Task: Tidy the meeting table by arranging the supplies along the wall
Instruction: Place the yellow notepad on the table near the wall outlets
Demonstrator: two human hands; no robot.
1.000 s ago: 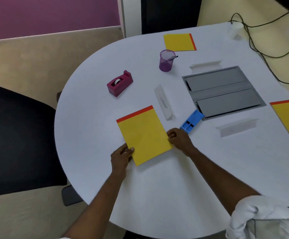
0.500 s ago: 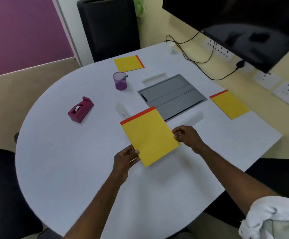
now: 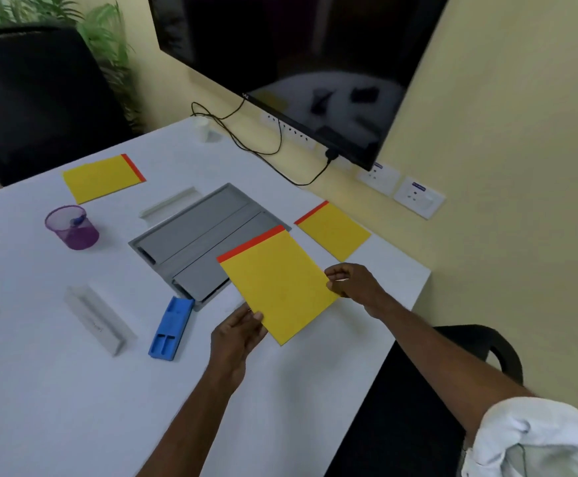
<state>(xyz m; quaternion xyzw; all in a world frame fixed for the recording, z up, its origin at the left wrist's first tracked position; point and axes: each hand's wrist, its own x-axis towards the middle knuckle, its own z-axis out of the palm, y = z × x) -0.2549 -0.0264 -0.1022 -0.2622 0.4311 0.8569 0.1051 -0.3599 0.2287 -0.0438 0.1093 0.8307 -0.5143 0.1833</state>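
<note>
Notepad (image 3: 277,284) | edges pinched: left hand (image 3: 236,335), right hand (image 3: 356,284)

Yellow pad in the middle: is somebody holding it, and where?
Both hands hold the yellow pad: the left hand grips its left edge, the right hand pinches its right edge, both near the end away from the red strip.

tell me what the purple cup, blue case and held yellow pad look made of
Purple cup: likely fine mesh, metal or plastic; its wall is see-through, too blurred to say which.
Blue case: moulded plastic, matte, one even colour with formed recesses.
Held yellow pad: paper or card, matte, thin and flat, with a red strip along one end.
</note>
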